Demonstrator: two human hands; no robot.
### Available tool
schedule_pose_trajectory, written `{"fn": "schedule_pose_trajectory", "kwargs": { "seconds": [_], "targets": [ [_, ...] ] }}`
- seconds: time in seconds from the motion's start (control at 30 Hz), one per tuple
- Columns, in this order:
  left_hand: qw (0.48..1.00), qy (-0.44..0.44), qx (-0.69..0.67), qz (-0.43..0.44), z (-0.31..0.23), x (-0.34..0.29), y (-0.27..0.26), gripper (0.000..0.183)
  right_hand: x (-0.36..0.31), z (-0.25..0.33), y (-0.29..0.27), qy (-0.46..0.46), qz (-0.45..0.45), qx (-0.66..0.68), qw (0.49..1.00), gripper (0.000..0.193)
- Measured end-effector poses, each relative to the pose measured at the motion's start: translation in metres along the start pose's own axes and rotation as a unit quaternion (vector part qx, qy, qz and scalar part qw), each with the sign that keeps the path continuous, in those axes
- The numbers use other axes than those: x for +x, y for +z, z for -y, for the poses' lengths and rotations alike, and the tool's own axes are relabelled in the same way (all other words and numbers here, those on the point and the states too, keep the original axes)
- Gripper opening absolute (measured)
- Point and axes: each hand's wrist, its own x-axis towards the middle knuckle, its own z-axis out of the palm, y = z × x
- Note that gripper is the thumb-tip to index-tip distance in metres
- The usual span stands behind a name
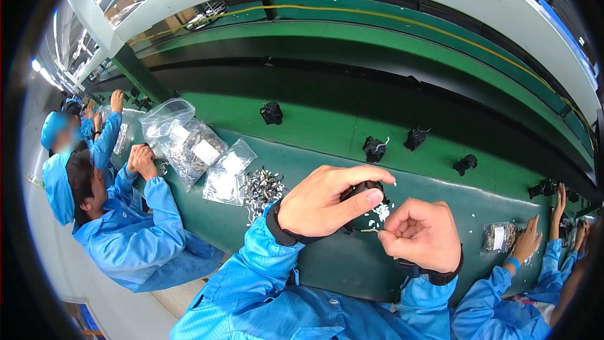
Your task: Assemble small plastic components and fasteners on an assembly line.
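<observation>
My left hand (pixel 327 201) is closed round a small black part (pixel 365 189), thumb and forefinger on its sides. My right hand (pixel 425 236) pinches the end of a short pale wire (pixel 370 230) that runs out from below the black part. Under and between my hands, small white pieces (pixel 381 211) lie scattered on the green table. Left of my left wrist is a heap of small black and white parts (pixel 264 190). My fingers cover much of the black part, so its exact kind cannot be told.
Clear plastic bags of small parts (pixel 192 145) lie beside the heap. Beyond the table edge, black assemblies (pixel 375 149) stand on a green surface by a dark belt (pixel 340 88). A co-worker in blue (pixel 126 226) sits at left; other co-workers' hands (pixel 527 239) are at right, near another bag (pixel 498 237).
</observation>
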Motion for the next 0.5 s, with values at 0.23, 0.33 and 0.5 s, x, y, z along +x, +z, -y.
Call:
{"fn": "schedule_pose_trajectory", "kwargs": {
  "seconds": [0.23, 0.33, 0.5],
  "targets": [
    [0.999, -0.037, 0.026, -0.009, -0.0053, 0.0020, 0.0046, 0.036, 0.0003, 0.0021, 0.0029, 0.014, 0.019, 0.056, 0.998, 0.019],
    [0.999, 0.013, 0.024, -0.023, 0.0003, 0.0060, 0.0064, 0.038, 0.0013, 0.0009, 0.0029, 0.017, 0.021, 0.119, 0.993, 0.018],
    [0.999, -0.038, 0.023, -0.002, -0.0057, 0.0040, -0.0019, 0.040, 0.0067, -0.0001, 0.0068, -0.017, -0.013, 0.053, 0.998, 0.015]
  ]
}}
